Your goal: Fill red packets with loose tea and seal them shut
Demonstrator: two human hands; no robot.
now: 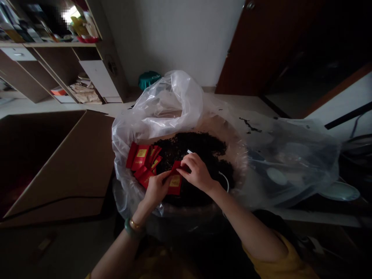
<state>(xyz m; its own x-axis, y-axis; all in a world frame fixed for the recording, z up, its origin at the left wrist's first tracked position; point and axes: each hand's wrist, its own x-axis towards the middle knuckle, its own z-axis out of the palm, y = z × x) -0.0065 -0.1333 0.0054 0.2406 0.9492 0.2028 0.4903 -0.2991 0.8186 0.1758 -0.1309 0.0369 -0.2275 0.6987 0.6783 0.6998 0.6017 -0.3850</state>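
Note:
My left hand grips the lower left side of a small red packet with a yellow label. At the packet's top edge, the fingers of my right hand are pinched together. A small white strip shows just above the right hand; whether that hand holds it I cannot tell. Under both hands lies a heap of dark, dry, leaf-like material, inside a round container lined with clear plastic. Several more red packets lie in a pile on the heap's left side.
An open cardboard box stands at the left. Loose plastic sheeting spreads out to the right, with dark bits near it. A thin white curved piece rests by my right forearm. Behind are shelves, a teal bundle and a brown door.

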